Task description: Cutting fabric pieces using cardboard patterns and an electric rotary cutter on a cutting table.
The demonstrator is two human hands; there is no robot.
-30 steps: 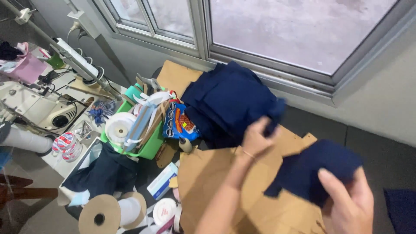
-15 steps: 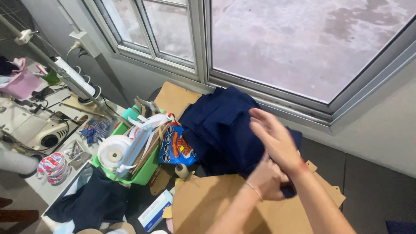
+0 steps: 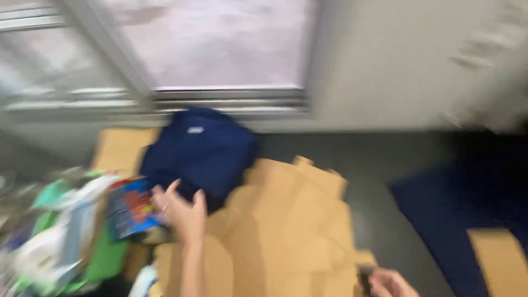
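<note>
The view is motion-blurred. A stack of folded navy cloth [image 3: 203, 148] lies on flattened brown cardboard [image 3: 286, 231] under the window. My left hand [image 3: 181, 212] hovers just in front of the stack's near edge, fingers spread and holding nothing. My right hand [image 3: 390, 283] shows only partly at the bottom edge, near the cardboard's right corner. A small dark shape sits beside its fingers, and the blur hides whether the hand grips it.
A green basket [image 3: 104, 258] with rolls and packets stands at the left, with a colourful packet [image 3: 132, 209] against it. More navy fabric [image 3: 451, 220] and a cardboard piece [image 3: 500, 258] lie on the dark floor at the right. Window and wall behind.
The view has swung to the right. Both hands have come off the navy stack: the left drew back toward me, and the right dropped to the bottom edge.
</note>
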